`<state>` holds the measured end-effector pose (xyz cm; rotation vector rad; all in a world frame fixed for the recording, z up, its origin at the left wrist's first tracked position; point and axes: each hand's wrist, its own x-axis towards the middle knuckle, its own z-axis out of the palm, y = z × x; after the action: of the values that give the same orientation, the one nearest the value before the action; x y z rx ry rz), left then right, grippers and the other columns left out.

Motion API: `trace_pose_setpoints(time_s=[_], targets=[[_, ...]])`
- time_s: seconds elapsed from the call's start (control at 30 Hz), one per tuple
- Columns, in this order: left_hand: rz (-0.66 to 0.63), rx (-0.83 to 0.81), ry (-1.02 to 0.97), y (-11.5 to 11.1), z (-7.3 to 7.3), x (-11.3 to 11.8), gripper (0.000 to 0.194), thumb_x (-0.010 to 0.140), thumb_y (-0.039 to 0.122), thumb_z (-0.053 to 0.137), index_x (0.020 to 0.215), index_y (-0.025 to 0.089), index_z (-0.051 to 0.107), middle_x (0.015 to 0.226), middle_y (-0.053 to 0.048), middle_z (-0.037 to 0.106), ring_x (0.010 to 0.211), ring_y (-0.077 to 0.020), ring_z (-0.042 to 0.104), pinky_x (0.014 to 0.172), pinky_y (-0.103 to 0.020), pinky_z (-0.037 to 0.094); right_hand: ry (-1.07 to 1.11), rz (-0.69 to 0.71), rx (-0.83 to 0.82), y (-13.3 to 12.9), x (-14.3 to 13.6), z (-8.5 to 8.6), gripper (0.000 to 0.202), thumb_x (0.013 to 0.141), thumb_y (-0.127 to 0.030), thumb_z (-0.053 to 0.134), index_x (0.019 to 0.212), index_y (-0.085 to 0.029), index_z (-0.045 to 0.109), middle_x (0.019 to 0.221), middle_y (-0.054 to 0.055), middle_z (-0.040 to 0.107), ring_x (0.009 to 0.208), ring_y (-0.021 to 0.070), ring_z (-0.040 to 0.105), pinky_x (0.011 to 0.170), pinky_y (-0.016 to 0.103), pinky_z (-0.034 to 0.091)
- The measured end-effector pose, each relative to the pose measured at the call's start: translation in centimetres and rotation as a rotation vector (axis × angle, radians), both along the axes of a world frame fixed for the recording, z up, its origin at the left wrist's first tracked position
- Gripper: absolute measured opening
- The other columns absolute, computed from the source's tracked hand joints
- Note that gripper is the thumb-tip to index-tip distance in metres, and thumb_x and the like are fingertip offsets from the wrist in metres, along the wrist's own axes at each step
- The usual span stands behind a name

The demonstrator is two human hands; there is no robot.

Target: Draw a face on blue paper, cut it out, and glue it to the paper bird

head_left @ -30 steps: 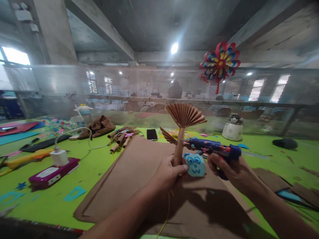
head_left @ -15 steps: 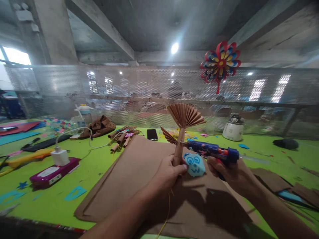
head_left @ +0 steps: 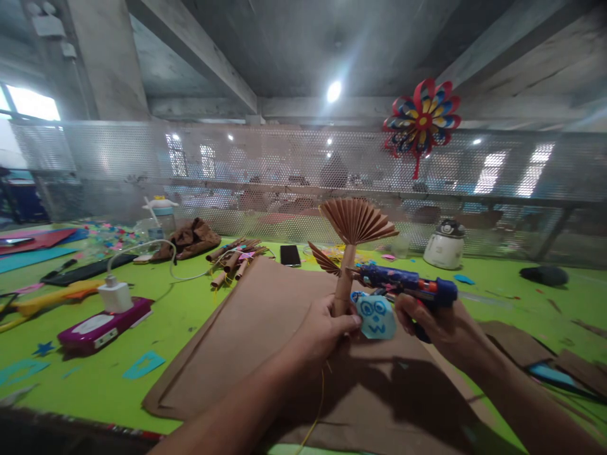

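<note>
My left hand (head_left: 327, 325) is closed around the lower end of an upright brown paper tube (head_left: 344, 281). A pleated paper fan (head_left: 359, 221) spreads from the tube's top, and a smaller folded piece (head_left: 325, 258) juts out on its left side. Beside my left thumb is a light blue paper cutout (head_left: 378, 318) with a drawn face. My right hand (head_left: 429, 319) grips a dark blue glue gun (head_left: 403, 280), its nozzle at the right side of the tube. A clear glue stick (head_left: 484, 299) pokes from the gun's rear. A yellow string (head_left: 323, 392) hangs below my left hand.
Brown paper sheets (head_left: 227, 354) lie under my hands on the green table (head_left: 190, 328). Further off are a bundle of paper tubes (head_left: 234, 262), a phone (head_left: 290, 255) and a white bottle (head_left: 444, 245). A purple power strip (head_left: 105, 325) with a white plug stands left.
The tube with its fan and the blue face cutout have shifted slightly right, and the cutout now faces more toward me. The glue gun nozzle remains against or close to the tube.
</note>
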<state>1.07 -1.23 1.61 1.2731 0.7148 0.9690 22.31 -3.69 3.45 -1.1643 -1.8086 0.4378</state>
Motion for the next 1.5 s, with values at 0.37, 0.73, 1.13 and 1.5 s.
trace_pose_setpoints(time_s=[0.37,0.73,1.13,1.5], targets=[[0.045,-0.069,-0.050,0.1,0.0,0.1,0.029,0.064,0.027,0.076,0.081,0.016,0.056,0.057,0.003,0.056,0.044,-0.0070,0.046,0.043,-0.017,0.031,-0.056,-0.023,-0.043,0.1,0.1,-0.1,0.053,0.091,-0.062,0.048,0.059,-0.021,0.048,0.055,-0.001,0.046,0.052,0.0126,0.042,0.050,0.027,0.035],[0.004,-0.052,-0.070,0.0,-0.2,0.2,0.029,0.065,0.028,0.077,0.079,0.016,0.054,0.058,0.003,0.057,0.043,-0.0065,0.046,0.040,-0.017,0.030,-0.036,-0.062,0.020,-0.2,-0.7,-0.2,0.051,0.091,-0.059,0.050,0.057,-0.021,0.047,0.054,-0.001,0.046,0.052,0.0124,0.040,0.049,0.026,0.036],[0.001,-0.061,-0.045,0.1,0.0,0.1,0.029,0.063,0.030,0.077,0.077,0.016,0.055,0.057,0.002,0.057,0.044,-0.0075,0.047,0.041,-0.017,0.031,-0.077,-0.092,0.010,0.2,0.2,-0.1,0.052,0.091,-0.061,0.046,0.058,-0.021,0.050,0.055,0.000,0.048,0.053,0.0135,0.044,0.051,0.027,0.037],[-0.012,-0.059,-0.086,0.0,0.1,0.2,0.032,0.062,0.030,0.078,0.077,0.016,0.054,0.057,0.002,0.056,0.048,-0.0078,0.049,0.041,-0.016,0.031,-0.043,-0.089,-0.071,1.3,1.6,-0.6,0.054,0.088,-0.066,0.050,0.061,-0.020,0.056,0.058,0.002,0.055,0.055,0.0151,0.050,0.052,0.028,0.042]])
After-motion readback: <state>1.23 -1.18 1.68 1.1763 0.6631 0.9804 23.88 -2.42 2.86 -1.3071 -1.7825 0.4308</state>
